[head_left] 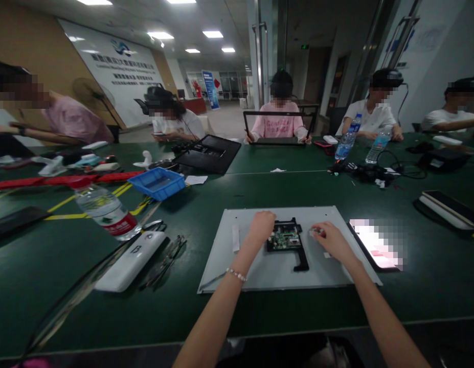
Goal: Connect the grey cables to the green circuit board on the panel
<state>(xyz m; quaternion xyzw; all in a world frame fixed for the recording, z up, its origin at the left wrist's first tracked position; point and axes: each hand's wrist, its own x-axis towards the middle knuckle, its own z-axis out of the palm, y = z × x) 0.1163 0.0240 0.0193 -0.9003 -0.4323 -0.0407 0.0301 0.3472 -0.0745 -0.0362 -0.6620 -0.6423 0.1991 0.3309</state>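
Observation:
A flat grey metal panel (pixel 229 255) lies on the green table in front of me. A green circuit board (pixel 285 239) in a black frame sits on the panel's middle. My left hand (pixel 262 226) rests curled at the board's left edge, knuckles up, fingers closed. To the right of the board, my right hand (pixel 328 237) pinches a small pale piece that I cannot make out. A white strip (pixel 235 238) lies on the panel to the left.
A lit phone (pixel 377 243) lies right of the panel. A water bottle (pixel 106 209), a white power bank (pixel 131 259), glasses (pixel 165 260) and a blue tray (pixel 159 183) are to the left. Other people sit around the table; one across holds a black frame (pixel 278 128).

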